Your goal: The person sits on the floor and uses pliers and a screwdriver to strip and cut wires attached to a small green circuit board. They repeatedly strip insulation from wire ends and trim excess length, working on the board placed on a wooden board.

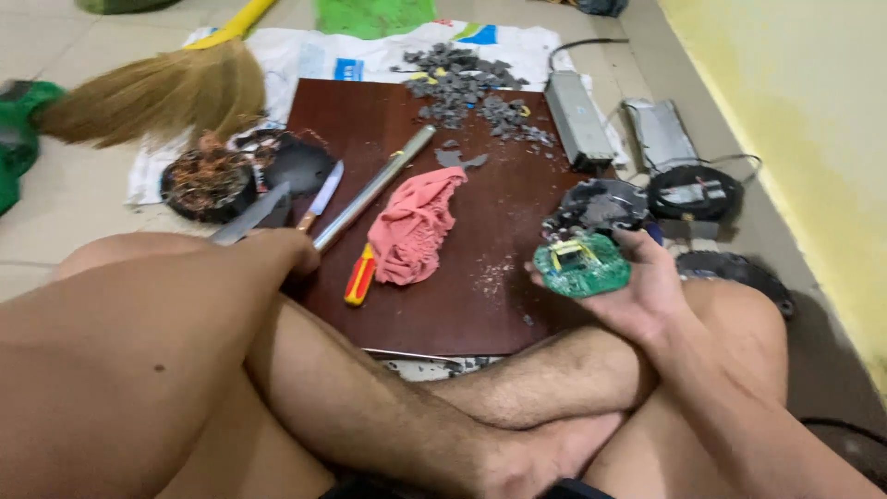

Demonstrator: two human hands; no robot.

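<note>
A round green circuit board [582, 268], already freed from its casing, is held in the right hand [647, 282], while a long metal tool [251, 214] is gripped by the left hand [286, 251], grey broken fragments [471, 92] lying beyond both.

We sit cross-legged, shins folded beneath a dark wooden board [499, 231] that serves as our landmark. Our left forearm reaches in from the lower left, and the left hand [291, 251] closes in a fist at the board's near left edge. Our right hand [647, 282] hovers palm up at the board's near right corner, fingers curled in a loose grip.
</note>
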